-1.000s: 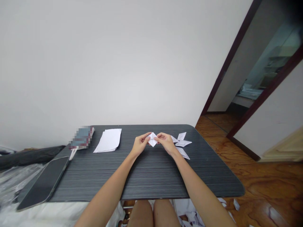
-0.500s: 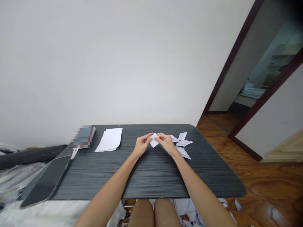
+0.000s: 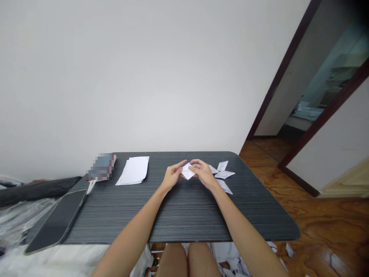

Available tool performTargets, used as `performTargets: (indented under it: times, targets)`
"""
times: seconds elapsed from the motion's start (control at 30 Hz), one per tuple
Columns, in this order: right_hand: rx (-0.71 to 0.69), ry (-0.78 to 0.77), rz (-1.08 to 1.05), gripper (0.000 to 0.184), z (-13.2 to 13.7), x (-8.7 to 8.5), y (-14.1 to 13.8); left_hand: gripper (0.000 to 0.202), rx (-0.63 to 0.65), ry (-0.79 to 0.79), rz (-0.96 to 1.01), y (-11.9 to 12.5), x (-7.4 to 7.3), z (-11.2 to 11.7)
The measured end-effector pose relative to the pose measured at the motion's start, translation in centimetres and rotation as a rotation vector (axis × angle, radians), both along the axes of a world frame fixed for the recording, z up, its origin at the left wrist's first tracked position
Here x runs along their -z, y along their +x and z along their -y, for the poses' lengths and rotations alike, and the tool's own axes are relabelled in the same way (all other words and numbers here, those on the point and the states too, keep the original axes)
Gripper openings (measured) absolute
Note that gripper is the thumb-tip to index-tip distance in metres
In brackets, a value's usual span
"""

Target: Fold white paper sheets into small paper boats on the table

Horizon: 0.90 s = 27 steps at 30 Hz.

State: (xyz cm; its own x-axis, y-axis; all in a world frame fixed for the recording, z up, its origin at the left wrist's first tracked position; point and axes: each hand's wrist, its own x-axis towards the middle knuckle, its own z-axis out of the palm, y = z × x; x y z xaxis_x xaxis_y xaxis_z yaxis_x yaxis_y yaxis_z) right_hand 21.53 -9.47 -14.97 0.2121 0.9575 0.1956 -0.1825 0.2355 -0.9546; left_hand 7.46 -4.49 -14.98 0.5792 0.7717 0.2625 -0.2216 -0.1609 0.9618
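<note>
Between my two hands is a small white folded paper (image 3: 188, 172), diamond-shaped with creases across its middle. My left hand (image 3: 173, 174) pinches its left corner, thumb on top and index finger stretched out beyond it. My right hand (image 3: 203, 172) grips the right corner in the same way, with the thumb on the face of the paper. Just right of that hand lie several folded white paper pieces (image 3: 225, 174), pointed like slanted diamonds; some are partly hidden behind the hand and wrist.
A stack of white paper sheets (image 3: 133, 171) lies left on the dark table (image 3: 190, 215). Further left are a blurred-out item (image 3: 100, 167) with a white strap and a large phone (image 3: 57, 221) at the table's edge. Paper scraps (image 3: 235, 265) lie on the floor below.
My fingers have shifted on the folded paper: both index fingers have lifted off its upper edges and stretch outward. The paper stays in nearly the same place. The other things have not moved.
</note>
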Motion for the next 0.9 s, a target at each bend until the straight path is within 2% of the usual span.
performTargets:
  times: [0.1, 0.2, 0.3, 0.4, 0.5, 0.6, 0.73, 0.9]
  targets:
    - [-0.031, -0.019, -0.047, 0.02, 0.0, 0.2, 0.2, 0.032, 0.039, -0.023, -0.014, -0.2, -0.3, 0.1]
    - [-0.04, -0.081, -0.101, 0.016, 0.1, 0.1, 0.4, 0.03, 0.088, 0.113, -0.095, -0.7, -1.0, 0.3]
    - [-0.076, -0.135, -0.152, 0.014, 0.2, 0.0, 0.6, 0.033, 0.106, 0.444, -0.23, -1.3, -1.5, 0.5]
    - [-0.124, -0.172, -0.175, 0.013, 0.2, -0.1, 0.5, 0.034, -0.015, 0.808, -0.377, -1.7, -1.3, 0.4]
    - [-0.164, -0.188, -0.166, 0.016, 0.2, 0.0, 0.4, 0.031, -0.129, 0.993, -0.472, -1.7, -0.8, 0.2]
    - [-0.218, -0.165, -0.115, 0.023, 0.4, 0.0, 0.3, 0.028, -0.131, 0.999, -0.487, -1.6, -0.9, 0.3]
    - [-0.219, -0.138, 0.088, 0.041, 0.8, -0.5, 0.6, 0.038, -0.137, 0.81, -0.491, -1.5, -1.7, 0.8]
    - [-0.196, -0.016, 0.362, 0.03, 1.3, -1.3, 0.8, 0.041, -0.072, 0.565, -0.465, -1.3, -2.1, 1.1]
